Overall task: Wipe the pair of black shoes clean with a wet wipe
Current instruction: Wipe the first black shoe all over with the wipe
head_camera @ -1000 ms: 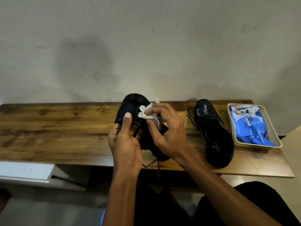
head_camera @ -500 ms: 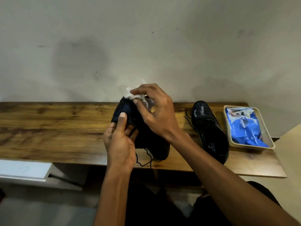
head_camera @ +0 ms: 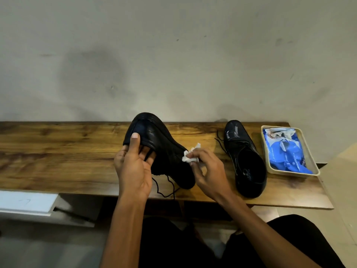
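Note:
My left hand (head_camera: pixel 134 167) grips a black lace-up shoe (head_camera: pixel 164 149) near its toe, thumb on top, holding it tilted above the wooden table (head_camera: pixel 58 155). Its laces dangle over the table's front edge. My right hand (head_camera: pixel 207 172) pinches a crumpled white wet wipe (head_camera: pixel 190 156) against the shoe's right side, near the heel end. The second black shoe (head_camera: pixel 245 157) stands upright on the table to the right, toe pointing to the wall, its opening facing me.
A beige tray (head_camera: pixel 312 167) at the table's right end holds a blue pack of wet wipes (head_camera: pixel 286 151). A grey wall rises right behind the table. A white ledge (head_camera: pixel 25 203) lies below the table at the left. My dark-clothed legs are under the front edge.
My right hand has slid the wipe from the shoe's toe, at the far top, down along its right side toward the heel. The left hand keeps its hold on the shoe.

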Action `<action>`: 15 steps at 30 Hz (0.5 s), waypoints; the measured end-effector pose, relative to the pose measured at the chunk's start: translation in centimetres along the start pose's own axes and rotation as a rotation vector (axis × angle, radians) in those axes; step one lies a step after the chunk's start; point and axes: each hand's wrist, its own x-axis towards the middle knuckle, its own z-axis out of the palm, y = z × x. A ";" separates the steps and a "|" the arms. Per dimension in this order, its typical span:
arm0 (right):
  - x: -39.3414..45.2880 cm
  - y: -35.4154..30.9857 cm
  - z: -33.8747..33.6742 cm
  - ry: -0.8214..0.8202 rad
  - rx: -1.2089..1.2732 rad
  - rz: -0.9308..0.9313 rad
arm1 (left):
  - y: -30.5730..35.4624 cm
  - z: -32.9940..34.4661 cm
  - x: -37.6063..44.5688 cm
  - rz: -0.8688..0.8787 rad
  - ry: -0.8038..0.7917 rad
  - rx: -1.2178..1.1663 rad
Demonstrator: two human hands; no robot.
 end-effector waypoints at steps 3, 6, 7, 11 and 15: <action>2.8 -2.9 0.9 0.045 -0.006 -0.141 | -0.1 0.4 0.0 0.010 0.017 0.018; 4.3 -5.1 2.1 0.113 0.045 -0.232 | 0.0 0.6 0.0 0.018 0.038 0.026; 4.2 -5.2 2.5 0.123 0.061 -0.242 | 0.1 0.5 0.1 0.019 0.043 0.030; 1.1 -2.1 3.0 0.115 0.034 -0.230 | 0.4 0.0 0.6 0.003 0.043 0.051; -2.1 1.0 2.8 0.083 0.016 -0.111 | 0.3 -0.4 0.7 -0.008 0.011 0.080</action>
